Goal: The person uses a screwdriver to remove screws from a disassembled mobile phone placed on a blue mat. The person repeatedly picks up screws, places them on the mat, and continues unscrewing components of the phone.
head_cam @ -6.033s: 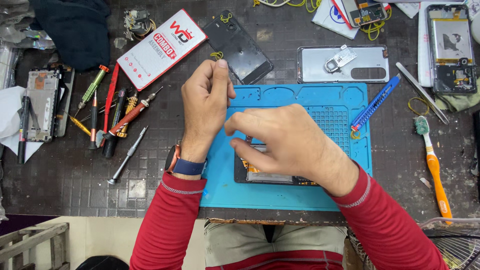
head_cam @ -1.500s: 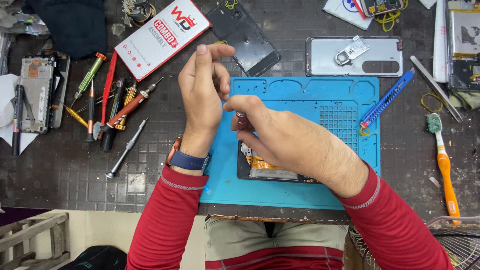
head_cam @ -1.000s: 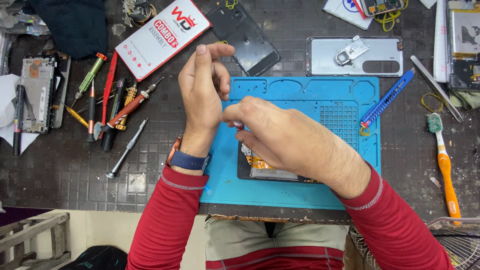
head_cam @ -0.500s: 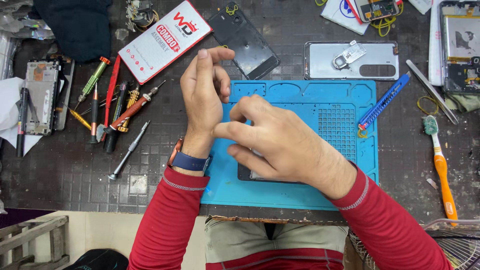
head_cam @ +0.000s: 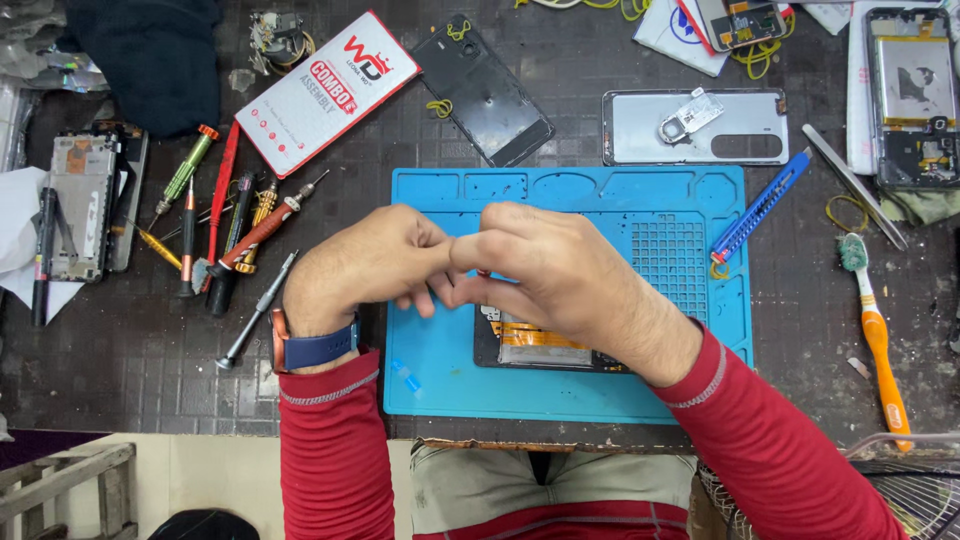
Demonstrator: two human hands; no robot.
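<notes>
My left hand (head_cam: 375,262) and my right hand (head_cam: 560,275) meet fingertip to fingertip above a blue work mat (head_cam: 440,360). Under my right hand lies an opened phone (head_cam: 535,345) with its insides and a yellow-orange strip showing, mostly hidden by the hand. Whatever small part the fingers pinch between them is too small to make out. Both arms wear red sleeves, and a blue band with a watch sits on my left wrist (head_cam: 315,350).
Several screwdrivers (head_cam: 235,235) lie left of the mat, with a red-and-white box (head_cam: 325,90) and a black phone back (head_cam: 485,90) behind. A silver phone back (head_cam: 700,130), blue tool (head_cam: 760,205), tweezers (head_cam: 855,185) and orange toothbrush (head_cam: 875,335) lie to the right. A phone frame (head_cam: 80,205) rests far left.
My left hand has dropped from upright to lying low and sideways, its fingers now meeting my right hand's. My right hand has lifted slightly off the opened phone.
</notes>
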